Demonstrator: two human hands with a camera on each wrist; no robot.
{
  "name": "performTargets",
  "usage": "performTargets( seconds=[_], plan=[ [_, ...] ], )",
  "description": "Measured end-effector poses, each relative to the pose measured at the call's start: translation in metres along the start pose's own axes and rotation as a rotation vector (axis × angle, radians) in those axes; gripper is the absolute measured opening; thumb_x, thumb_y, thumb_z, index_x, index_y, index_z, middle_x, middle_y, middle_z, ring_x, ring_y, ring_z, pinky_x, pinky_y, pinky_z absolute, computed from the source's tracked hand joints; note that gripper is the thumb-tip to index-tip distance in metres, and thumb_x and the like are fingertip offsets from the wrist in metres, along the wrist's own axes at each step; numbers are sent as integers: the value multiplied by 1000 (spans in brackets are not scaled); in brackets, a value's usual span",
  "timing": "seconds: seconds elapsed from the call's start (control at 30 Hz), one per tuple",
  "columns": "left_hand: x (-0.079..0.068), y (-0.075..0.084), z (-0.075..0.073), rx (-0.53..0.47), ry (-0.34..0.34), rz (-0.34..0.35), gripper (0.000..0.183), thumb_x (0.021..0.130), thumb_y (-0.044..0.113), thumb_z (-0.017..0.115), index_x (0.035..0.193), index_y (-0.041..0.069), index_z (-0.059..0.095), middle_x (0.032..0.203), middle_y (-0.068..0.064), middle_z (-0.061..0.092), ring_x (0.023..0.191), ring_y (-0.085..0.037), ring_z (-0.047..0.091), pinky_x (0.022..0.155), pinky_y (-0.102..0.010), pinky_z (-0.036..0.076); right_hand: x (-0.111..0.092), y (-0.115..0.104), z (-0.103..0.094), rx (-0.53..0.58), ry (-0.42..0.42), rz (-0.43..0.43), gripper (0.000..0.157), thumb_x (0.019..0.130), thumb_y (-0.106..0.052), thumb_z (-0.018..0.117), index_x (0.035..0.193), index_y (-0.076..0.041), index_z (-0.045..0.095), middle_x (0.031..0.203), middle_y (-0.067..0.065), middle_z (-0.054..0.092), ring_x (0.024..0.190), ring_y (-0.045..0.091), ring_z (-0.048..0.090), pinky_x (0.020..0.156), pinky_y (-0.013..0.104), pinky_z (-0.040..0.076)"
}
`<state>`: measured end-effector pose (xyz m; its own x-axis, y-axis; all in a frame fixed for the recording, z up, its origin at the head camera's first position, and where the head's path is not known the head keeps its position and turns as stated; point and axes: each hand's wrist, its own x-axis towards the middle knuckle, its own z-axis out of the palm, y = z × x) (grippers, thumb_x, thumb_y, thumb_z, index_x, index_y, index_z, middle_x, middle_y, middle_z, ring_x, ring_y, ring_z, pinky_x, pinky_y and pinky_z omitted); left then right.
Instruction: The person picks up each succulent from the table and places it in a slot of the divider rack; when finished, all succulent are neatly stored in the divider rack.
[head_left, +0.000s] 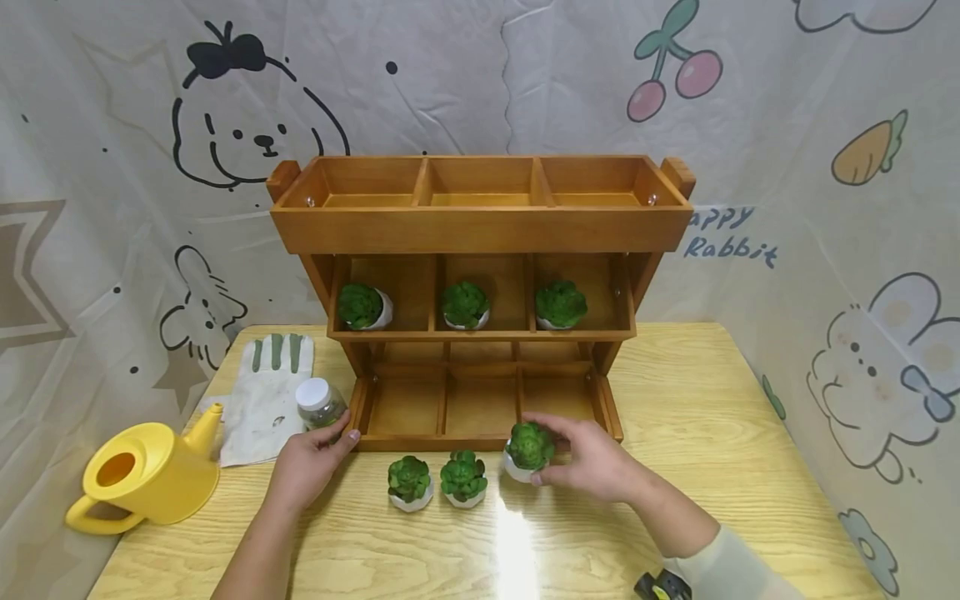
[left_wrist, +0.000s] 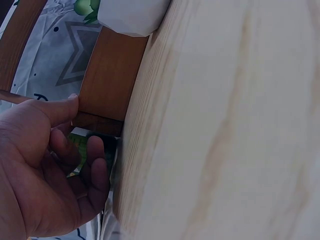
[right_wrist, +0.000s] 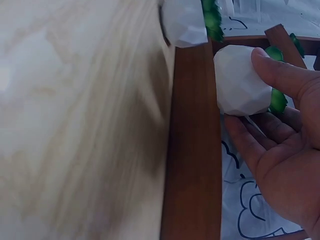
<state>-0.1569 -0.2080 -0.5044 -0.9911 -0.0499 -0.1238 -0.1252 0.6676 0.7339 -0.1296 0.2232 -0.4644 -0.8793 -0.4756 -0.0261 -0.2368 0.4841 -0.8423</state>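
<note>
We record two potted succulents (head_left: 408, 482) on the worktop (head_left: 420, 554), just before the wooden shelf (head_left: 480, 231). The right hand (head_left: 592, 460) pinches a third plant (head_left: 529, 448) (faceted white pot) by the shelf's lower front edge, right of centre; the left hand (head_left: 309, 462) grips the shelf's lower left corner. Beyond, we find three plants (head_left: 465, 304) in the shelf's middle tier.

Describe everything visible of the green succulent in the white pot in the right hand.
The green rosette succulent in a white faceted pot has layered, plastic-looking leaves; the pot looks matte and hard. The right hand grips it, thumb against the pot. It is roughly upright, held above the pale wood-grain table, in front of the brown wooden shelf's lowest tier; contact with that tier is unclear.
</note>
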Motion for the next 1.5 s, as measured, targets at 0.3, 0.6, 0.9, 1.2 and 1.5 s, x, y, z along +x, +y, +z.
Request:
performTargets(
  seconds=[0.3,0.6,0.9,1.2,1.5],
  plan=[
    [-1,1,-1,-8,-14,6,56,100,51,66,145,17,62,142,-21,60,129,-43,58,102,-59,48,5,0,-13,3,45,-12,83,81,-15,91,153,-12,51,127,7,68,112,24,69,95,38,58],
    [-1,1,-1,-26,-35,-10,58,100,51,66,146,17,60,146,-22,56,135,-47,51,107,-63,44,9,4,-22,-4,86,-12,82,82,-14,91,153,-10,50,132,9,66,112,23,68,96,40,57],
    [0,1,-1,-29,-33,-9,54,101,46,67,146,17,60,145,-22,57,136,-47,51,108,-63,44,13,9,-27,-17,119,2,82,84,-14,89,153,-2,47,133,15,65,111,28,70,93,44,59],
    [0,-1,0,-23,-23,2,54,101,48,67,145,17,62,143,-22,58,134,-46,53,105,-63,46,20,15,-32,-1,142,25,80,85,-11,87,153,0,46,134,17,64,116,31,68,92,38,59],
    [1,-2,0,-13,-17,3,54,100,48,67,144,18,62,142,-22,60,134,-45,54,104,-62,47,26,26,-34,6,164,62,80,86,-14,86,154,-1,45,134,18,64,119,32,67,91,34,59]
  ],
)
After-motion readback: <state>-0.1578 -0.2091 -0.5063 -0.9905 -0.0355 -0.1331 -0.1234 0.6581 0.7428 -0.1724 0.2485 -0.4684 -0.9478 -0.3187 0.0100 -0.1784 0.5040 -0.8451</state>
